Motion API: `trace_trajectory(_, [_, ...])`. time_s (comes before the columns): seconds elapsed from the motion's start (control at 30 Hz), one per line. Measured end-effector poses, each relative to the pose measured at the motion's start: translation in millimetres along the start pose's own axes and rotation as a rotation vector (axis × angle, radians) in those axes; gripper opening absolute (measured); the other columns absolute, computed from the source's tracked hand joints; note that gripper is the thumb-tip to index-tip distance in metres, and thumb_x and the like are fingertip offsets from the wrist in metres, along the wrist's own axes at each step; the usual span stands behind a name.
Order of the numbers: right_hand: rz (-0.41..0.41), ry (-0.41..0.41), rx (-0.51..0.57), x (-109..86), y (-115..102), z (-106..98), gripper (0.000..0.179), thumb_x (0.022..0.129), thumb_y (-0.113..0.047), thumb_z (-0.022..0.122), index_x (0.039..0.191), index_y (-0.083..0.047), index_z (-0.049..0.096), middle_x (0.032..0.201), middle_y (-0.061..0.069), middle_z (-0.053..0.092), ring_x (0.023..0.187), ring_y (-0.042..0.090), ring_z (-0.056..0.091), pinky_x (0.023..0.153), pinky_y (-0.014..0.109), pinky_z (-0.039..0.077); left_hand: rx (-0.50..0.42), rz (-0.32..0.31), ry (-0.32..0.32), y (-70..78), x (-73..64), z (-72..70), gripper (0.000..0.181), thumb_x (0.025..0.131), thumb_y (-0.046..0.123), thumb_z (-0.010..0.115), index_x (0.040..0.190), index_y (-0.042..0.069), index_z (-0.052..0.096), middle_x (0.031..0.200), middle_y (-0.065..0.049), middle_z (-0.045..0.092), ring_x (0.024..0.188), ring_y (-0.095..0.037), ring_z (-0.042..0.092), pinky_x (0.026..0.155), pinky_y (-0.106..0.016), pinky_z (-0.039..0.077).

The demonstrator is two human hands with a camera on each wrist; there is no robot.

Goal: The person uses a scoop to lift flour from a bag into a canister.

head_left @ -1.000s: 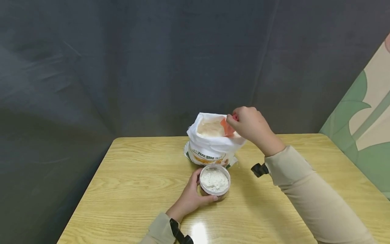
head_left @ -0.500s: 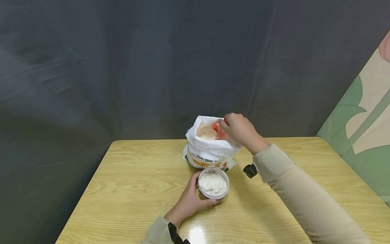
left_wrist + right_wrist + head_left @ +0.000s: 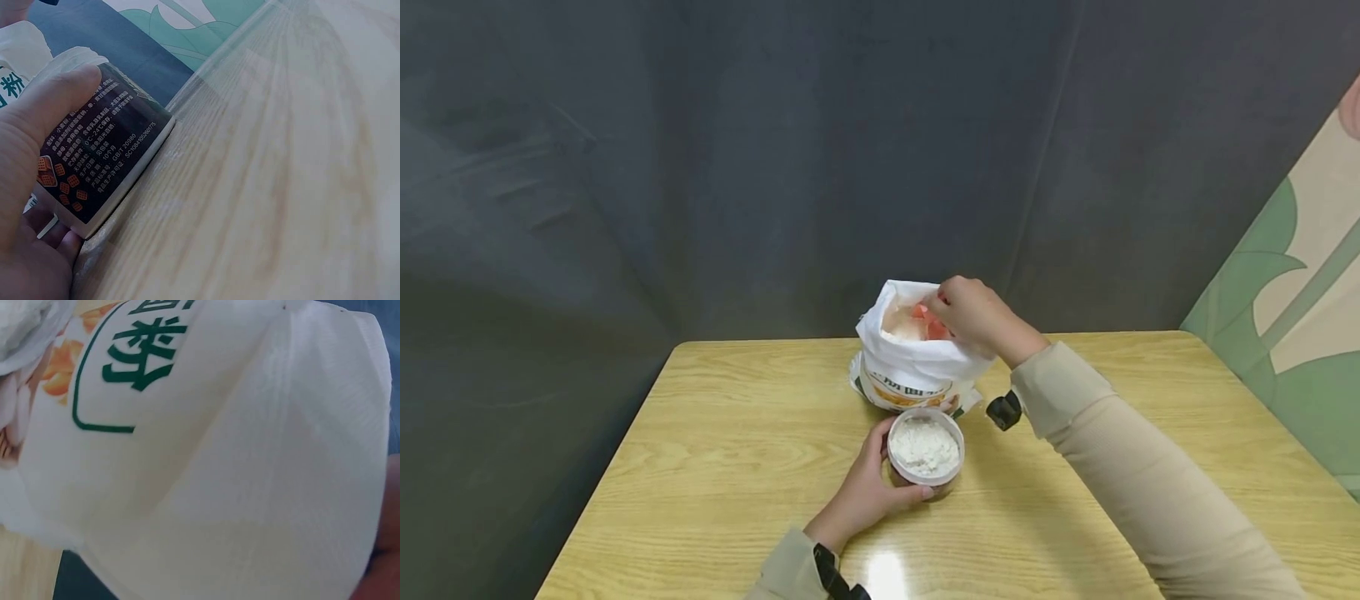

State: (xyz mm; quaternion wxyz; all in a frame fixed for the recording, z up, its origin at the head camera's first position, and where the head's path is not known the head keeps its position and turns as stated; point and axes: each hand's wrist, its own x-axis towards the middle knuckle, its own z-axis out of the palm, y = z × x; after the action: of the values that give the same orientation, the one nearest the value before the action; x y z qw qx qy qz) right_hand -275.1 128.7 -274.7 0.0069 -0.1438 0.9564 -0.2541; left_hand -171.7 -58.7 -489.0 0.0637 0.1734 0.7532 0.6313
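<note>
A white flour bag (image 3: 913, 364) stands with its top folded open and pale flour inside. My right hand (image 3: 973, 313) is at its mouth, gripping a red scoop (image 3: 937, 330) whose lower end is down in the flour. In the right wrist view the bag's side (image 3: 237, 456) fills most of the picture and hides the scoop. In front of the bag, a round jar (image 3: 942, 487) full of white flour sits on the table. My left hand (image 3: 867, 492) holds it, fingers round the far side and thumb on the near side, over the dark printed label (image 3: 109, 147).
The wooden table (image 3: 722, 467) reaches back to a dark curtain (image 3: 850, 167). At the right hangs a cloth with a green leaf pattern (image 3: 1315, 292). The bag and the jar stand close together.
My right hand has moved left and slightly down with the scoop, which sits deeper in the bag's flour. My left hand still holds the jar in about the same place.
</note>
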Motion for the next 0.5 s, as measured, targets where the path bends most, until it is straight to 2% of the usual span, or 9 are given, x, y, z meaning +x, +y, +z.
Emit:
trace_trajectory(0.27, [0.038, -0.063, 0.104, 1.8, -6.3, 3.1, 0.041, 0.108, -0.027, 0.047, 0.076, -0.004, 0.057, 0.059, -0.001, 0.048, 0.051, 0.013, 0.04, 0.055, 0.029, 0.038, 0.009, -0.019, 0.001, 0.3, -3.6, -2.0, 0.105, 0.071, 0.024, 0.094, 0.154, 0.017, 0.03, 0.155, -0.009, 0.038, 0.142, -0.029, 0.039, 0.117, -0.055, 0.027])
trace_trajectory(0.5, [0.072, -0.09, 0.236, 2.5, -7.2, 2.7, 0.037, 0.106, -0.024, 0.052, 0.075, -0.004, 0.058, 0.059, 0.0, 0.048, 0.051, 0.012, 0.04, 0.052, 0.026, 0.036, 0.003, -0.011, 0.006, -0.7, -4.3, -3.0, 0.104, 0.071, 0.024, 0.094, 0.154, 0.019, 0.031, 0.156, -0.008, 0.037, 0.142, -0.029, 0.039, 0.117, -0.056, 0.026])
